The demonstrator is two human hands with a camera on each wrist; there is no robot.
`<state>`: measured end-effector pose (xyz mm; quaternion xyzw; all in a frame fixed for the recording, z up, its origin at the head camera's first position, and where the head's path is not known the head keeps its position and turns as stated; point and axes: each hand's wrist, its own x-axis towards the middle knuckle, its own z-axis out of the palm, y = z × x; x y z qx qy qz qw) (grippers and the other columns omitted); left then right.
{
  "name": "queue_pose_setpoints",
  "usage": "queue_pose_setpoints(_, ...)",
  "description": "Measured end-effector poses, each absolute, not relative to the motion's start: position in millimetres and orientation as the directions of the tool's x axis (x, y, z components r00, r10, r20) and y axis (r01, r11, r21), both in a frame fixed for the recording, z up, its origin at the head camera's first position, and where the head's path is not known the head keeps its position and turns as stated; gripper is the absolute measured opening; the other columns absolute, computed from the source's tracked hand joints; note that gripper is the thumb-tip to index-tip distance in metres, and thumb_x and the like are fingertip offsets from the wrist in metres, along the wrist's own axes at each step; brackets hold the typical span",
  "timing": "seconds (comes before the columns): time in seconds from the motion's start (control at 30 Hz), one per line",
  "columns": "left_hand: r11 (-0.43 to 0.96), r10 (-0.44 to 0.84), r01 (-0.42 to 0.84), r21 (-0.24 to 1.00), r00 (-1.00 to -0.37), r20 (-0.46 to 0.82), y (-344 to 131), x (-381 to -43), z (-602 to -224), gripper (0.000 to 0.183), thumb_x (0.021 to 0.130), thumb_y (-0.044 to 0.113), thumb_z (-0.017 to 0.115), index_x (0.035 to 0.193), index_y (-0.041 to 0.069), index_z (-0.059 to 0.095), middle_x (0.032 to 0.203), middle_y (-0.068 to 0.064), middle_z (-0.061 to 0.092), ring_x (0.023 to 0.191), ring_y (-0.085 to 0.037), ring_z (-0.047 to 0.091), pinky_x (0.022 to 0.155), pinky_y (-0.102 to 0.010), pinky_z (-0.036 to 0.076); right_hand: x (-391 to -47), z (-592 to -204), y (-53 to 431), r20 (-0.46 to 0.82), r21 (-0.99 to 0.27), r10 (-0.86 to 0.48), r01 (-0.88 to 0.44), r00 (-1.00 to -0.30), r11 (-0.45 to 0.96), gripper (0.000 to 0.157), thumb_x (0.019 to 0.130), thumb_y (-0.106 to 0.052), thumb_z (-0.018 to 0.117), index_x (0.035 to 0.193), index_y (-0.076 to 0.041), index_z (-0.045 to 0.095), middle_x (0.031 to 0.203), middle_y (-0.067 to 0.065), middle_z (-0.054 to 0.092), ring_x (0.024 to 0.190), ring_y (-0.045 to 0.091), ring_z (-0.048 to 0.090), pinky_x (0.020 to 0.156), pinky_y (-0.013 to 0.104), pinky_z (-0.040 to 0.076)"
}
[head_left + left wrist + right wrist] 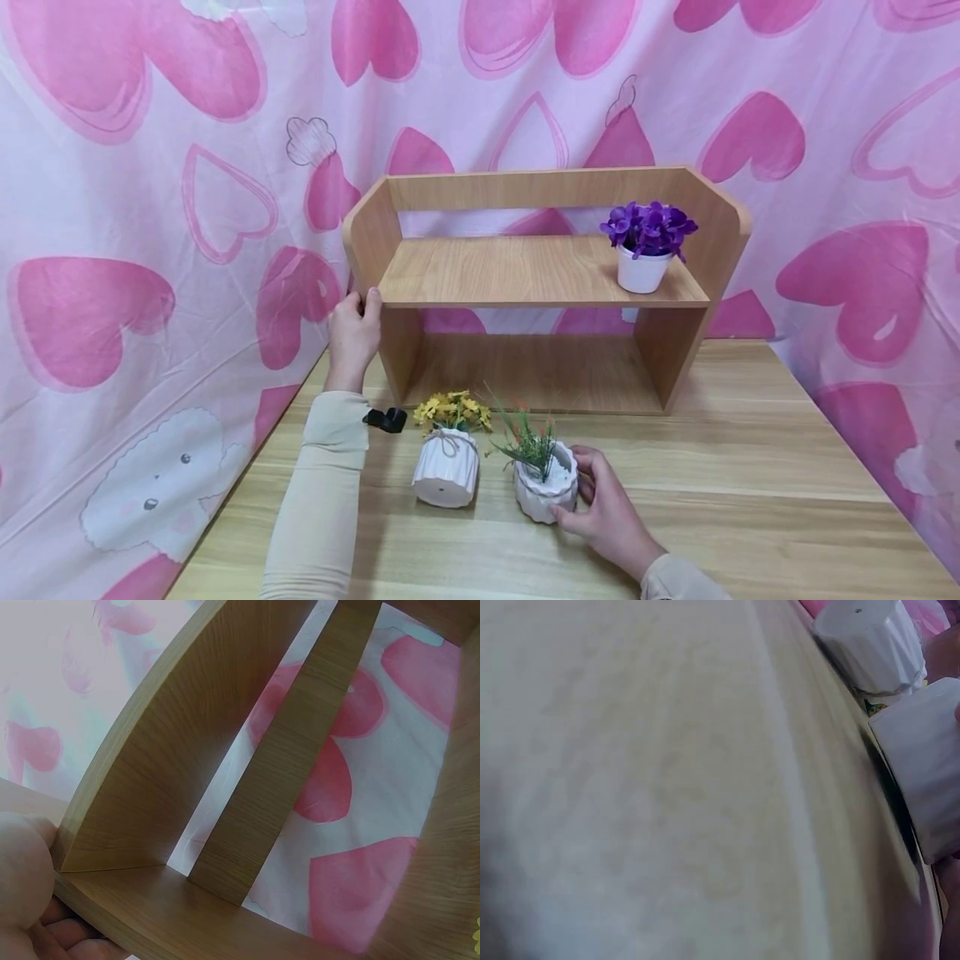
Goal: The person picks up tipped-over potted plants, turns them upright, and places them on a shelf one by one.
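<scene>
My left hand (356,333) grips the left side of a two-tier wooden shelf (525,271) where the upper board meets the side panel. In the left wrist view its thumb and fingers wrap the panel's edge (64,859). My right hand (609,518) holds a white ribbed pot (542,498) with a green, red-tipped plant (532,450), thumb in front and fingers at the far right side. Left of it, a white pot (447,467) with yellow flowers (452,410) lies tipped toward the shelf, its base and small hole facing me. The right wrist view catches the held pot (922,769) at its edge.
A white pot (641,271) of purple flowers (651,227) stands at the right end of the upper board. The shelf stands on a wood-grain table (750,467). Behind hangs a pink heart-print curtain (480,108). A black strap piece (386,419) sticks out from the left cuff.
</scene>
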<state>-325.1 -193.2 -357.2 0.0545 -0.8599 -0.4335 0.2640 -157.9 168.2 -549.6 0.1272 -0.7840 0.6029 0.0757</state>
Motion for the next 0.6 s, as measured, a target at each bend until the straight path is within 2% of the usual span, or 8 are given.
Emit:
queue_pose_setpoints(0.07,0.623,-0.324,0.141,0.769,-0.848,0.419,-193.8,-325.4,-357.6,0.047,0.113,0.04,0.049,0.087,0.001,0.058,0.08,-0.017,0.056,0.086,-0.035,0.059,0.067,-0.038,0.043,-157.0,-553.0,169.3,0.309,-0.91,-0.121,-0.33,-0.943,0.252,0.071,0.069,0.01,0.092,0.129,0.005,0.054,0.151,0.028,0.051,0.135,0.038,0.06,0.11,0.013,0.044)
queue_pose_setpoints(0.23,0.623,-0.321,0.148,0.768,-0.847,0.424,-193.9,-326.1,-356.5,0.047,0.113,0.04,0.049,0.087,0.001,0.058,0.08,-0.017,0.056,0.084,-0.035,0.058,0.067,-0.038,0.043,-158.1,-556.9,172.5,0.397,-0.868,-0.156,-0.425,-0.905,0.255,0.072,0.07,0.009,0.092,0.129,0.005,0.052,0.149,0.031,0.051,0.133,0.002,0.057,0.11,0.012,0.043)
queue_pose_setpoints(0.3,0.621,-0.32,0.143,0.77,-0.851,0.417,-193.7,-325.8,-355.7,0.047,0.113,0.04,0.048,0.088,0.001,0.058,0.08,-0.016,0.056,0.083,-0.035,0.058,0.067,-0.038,0.043,-158.0,-556.5,173.2,0.397,-0.862,-0.167,-0.429,-0.902,0.268,0.073,0.071,0.008,0.092,0.131,0.004,0.051,0.15,0.031,0.05,0.135,0.008,0.059,0.111,0.012,0.042)
queue_pose_setpoints(0.47,0.627,-0.317,0.139,0.767,-0.853,0.413,-194.5,-325.3,-356.0,0.047,0.113,0.04,0.048,0.089,0.001,0.059,0.08,-0.016,0.056,0.083,-0.035,0.058,0.067,-0.038,0.043,-154.2,-556.2,174.8,0.357,-0.871,-0.187,-0.399,-0.915,0.289,0.076,0.075,0.004,0.092,0.137,0.003,0.047,0.154,0.031,0.049,0.139,0.04,0.056,0.111,0.013,0.04)
queue_pose_setpoints(0.6,0.63,-0.313,0.151,0.762,-0.848,0.427,-195.6,-325.1,-357.2,0.047,0.112,0.04,0.049,0.087,0.001,0.058,0.079,-0.016,0.056,0.083,-0.035,0.057,0.067,-0.039,0.042,-152.4,-554.9,177.6,0.326,-0.892,-0.211,-0.374,-0.921,0.253,0.086,0.079,-0.001,0.092,0.148,0.004,0.042,0.157,0.033,0.046,0.141,0.041,0.055,0.111,0.014,0.041)
